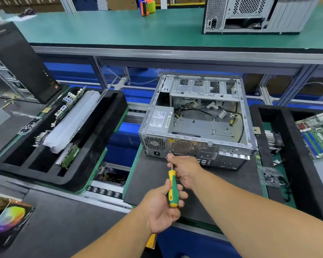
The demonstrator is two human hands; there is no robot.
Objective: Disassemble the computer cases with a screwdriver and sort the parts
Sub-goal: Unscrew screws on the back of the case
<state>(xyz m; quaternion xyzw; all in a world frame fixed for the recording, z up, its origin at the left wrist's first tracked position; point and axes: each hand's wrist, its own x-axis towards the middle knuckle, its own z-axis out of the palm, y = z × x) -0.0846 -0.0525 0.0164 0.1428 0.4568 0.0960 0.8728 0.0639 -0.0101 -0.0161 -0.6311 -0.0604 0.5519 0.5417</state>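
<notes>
We have the open computer case (196, 123) lying on its side on the desk (153, 179), rear panel facing us. Our screwdriver (172, 189) points away from us at that panel beside the power supply (159, 120). Our left hand (160, 207) grips the handle; our nearer right hand (185, 170) pinches the shaft by the tip.

An open grey metal computer case (198, 118) lay on its side on a dark mat (149, 175), its rear panel facing the mat's near edge and its open side up. Inside, a silver power supply (160, 119) sat in the near-left corner, with loose black cables (209, 110) trailing across the bare floor of the case. A screwdriver (172, 187) with a green-and-yellow handle pointed up at the rear panel beside the fan grille (184, 147).
</notes>
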